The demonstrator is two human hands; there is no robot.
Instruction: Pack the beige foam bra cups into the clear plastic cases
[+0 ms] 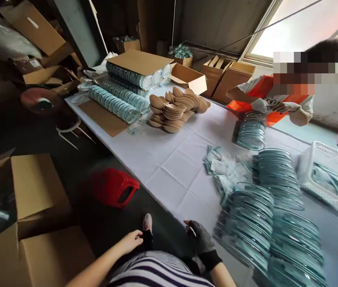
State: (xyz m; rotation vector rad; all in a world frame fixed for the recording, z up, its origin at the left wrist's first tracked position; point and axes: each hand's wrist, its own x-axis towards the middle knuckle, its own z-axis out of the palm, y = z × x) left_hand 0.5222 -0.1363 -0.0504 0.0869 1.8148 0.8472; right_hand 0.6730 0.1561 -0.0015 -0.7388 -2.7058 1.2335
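My left hand (131, 242), bare, hangs in front of my striped shirt, away from the table; its fingers are loosely bent and slightly apart, holding nothing. My right hand (201, 236) wears a dark fingerless mesh glove and sits at the near table edge, loosely open, with nothing visible in it. Closest to it are stacked clear glass lids (243, 227), set on edge in rows. Behind those stacks lies a loose pile of small printed packets (225, 169). Farther along, brown oval pieces (177, 107) are heaped on the white tablecloth (169, 167).
Across the table, a person in an orange vest (272, 99) handles stacked lids. A white plastic basket (308, 161) stands at the right. More lid rows (115, 103) lie on cardboard at the far end. A red stool (116, 187) and open cartons (34, 187) are on the floor.
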